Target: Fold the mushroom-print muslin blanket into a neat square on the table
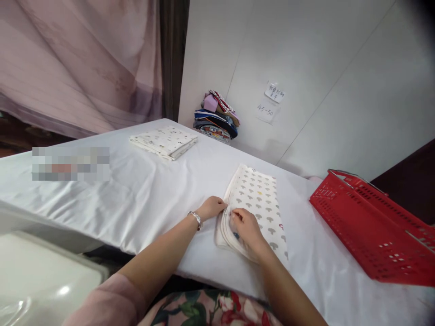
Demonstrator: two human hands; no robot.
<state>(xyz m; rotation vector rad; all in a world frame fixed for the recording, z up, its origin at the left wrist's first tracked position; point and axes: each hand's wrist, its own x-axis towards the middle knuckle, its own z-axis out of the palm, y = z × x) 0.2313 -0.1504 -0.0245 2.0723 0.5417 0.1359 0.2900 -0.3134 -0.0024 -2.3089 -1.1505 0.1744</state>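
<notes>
A white folded cloth (260,194) printed with grey mushrooms lies in front of me, its layered, rounded edge facing left. My left hand (212,207), with a bracelet on its wrist, is closed in a pinch on the left edge of this cloth. Just to the right, my right hand (247,227) has its fingers curled and pinched on the cloth's upper layers near the same edge. What lies under the right palm is hidden. Farther off to the left sits a second folded cloth (163,141), white with small scattered prints.
Both cloths rest on a table with a white, wrinkled cover (136,199). A red plastic basket (370,226) stands at the right. Against the wall is a stack of folded fabrics (216,120), left of paper notes (270,104). A pink curtain (84,59) hangs at the left.
</notes>
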